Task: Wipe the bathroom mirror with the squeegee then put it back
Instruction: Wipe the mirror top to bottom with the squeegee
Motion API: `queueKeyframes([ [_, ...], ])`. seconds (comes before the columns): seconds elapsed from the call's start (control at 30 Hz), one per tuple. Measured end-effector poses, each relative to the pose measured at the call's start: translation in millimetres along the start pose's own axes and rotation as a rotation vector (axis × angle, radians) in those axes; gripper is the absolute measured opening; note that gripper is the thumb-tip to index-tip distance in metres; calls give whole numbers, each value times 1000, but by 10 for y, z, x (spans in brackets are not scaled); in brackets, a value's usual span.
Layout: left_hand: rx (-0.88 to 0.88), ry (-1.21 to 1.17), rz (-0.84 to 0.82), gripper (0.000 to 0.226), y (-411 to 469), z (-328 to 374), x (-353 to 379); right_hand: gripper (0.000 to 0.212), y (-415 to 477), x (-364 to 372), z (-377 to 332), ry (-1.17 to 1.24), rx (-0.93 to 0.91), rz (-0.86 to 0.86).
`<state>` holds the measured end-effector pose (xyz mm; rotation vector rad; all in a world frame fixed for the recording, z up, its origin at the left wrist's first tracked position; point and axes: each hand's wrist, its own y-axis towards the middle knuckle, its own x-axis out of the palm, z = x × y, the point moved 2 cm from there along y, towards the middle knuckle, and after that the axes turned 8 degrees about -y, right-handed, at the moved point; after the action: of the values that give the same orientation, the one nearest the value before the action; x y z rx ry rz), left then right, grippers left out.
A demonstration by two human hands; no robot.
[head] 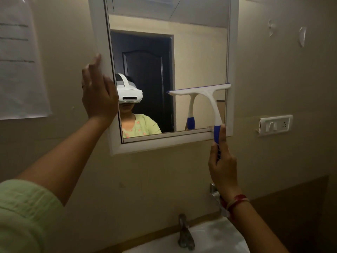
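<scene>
A white-framed mirror [198, 57] hangs on the beige wall ahead. My right hand [221, 161] grips the blue handle of a white squeegee [209, 96]. Its blade lies across the lower right part of the glass, roughly level, reaching the right frame. My left hand [98, 94] rests flat, fingers together and pointing up, against the mirror's left frame edge. The glass reflects a person wearing a white headset and the squeegee's handle.
A white basin [215, 236] with a metal tap [185, 232] sits below the mirror. A switch plate [275, 125] is on the wall to the right, clear hooks [301, 36] above it. A paper sheet [20, 57] hangs at the left.
</scene>
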<state>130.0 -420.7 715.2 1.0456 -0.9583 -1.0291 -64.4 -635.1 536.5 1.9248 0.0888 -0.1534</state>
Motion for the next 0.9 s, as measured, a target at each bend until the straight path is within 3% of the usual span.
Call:
queueKeyframes([
  [0.5, 26, 1, 20, 40, -27, 79, -50, 71, -689, -75, 221, -34, 74, -122],
  [0.73, 31, 22, 31, 40, -27, 63, -43, 54, -868, -95, 267, -17, 63, -102],
  [0.9, 54, 13, 51, 38, -37, 74, -35, 54, -917, -87, 275, -12, 87, -119],
])
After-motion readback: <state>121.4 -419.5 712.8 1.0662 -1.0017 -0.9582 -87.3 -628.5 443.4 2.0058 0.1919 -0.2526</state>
